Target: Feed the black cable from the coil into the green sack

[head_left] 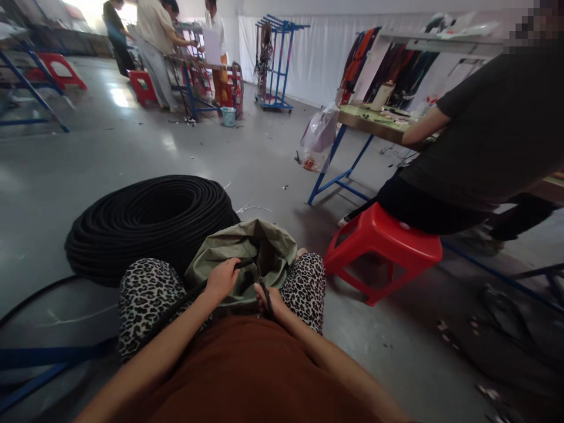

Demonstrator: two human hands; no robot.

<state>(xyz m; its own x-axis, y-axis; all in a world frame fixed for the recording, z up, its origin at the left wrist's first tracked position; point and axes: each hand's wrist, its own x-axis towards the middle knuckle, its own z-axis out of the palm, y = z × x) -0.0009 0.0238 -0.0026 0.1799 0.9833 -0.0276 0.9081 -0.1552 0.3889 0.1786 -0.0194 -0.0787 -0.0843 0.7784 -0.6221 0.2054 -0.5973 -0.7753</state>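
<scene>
My left hand (pixel 222 278) is closed around a black cord (pixel 245 264), whose end sticks out past my fingers. The cord runs back under my left forearm. In my right hand (pixel 272 302) is a pair of scissors (pixel 261 281), gripped by the dark handles, with the blades pointing up beside the cord's end. Whether the blades touch the cord I cannot tell. Both hands are over an open greenish-grey sack (pixel 211 247) between my knees. Its inside is mostly in shadow. A large coil of black cord (pixel 110 235) lies on the floor at the left, beyond my left knee.
A person in dark clothes sits on a red stool (pixel 396 235) at my right, by a workbench (pixel 370 120) with blue legs. A plastic bag (pixel 318 138) hangs from the bench. Farther back are a blue rack (pixel 281 70), a small bucket (pixel 228 116) and several people.
</scene>
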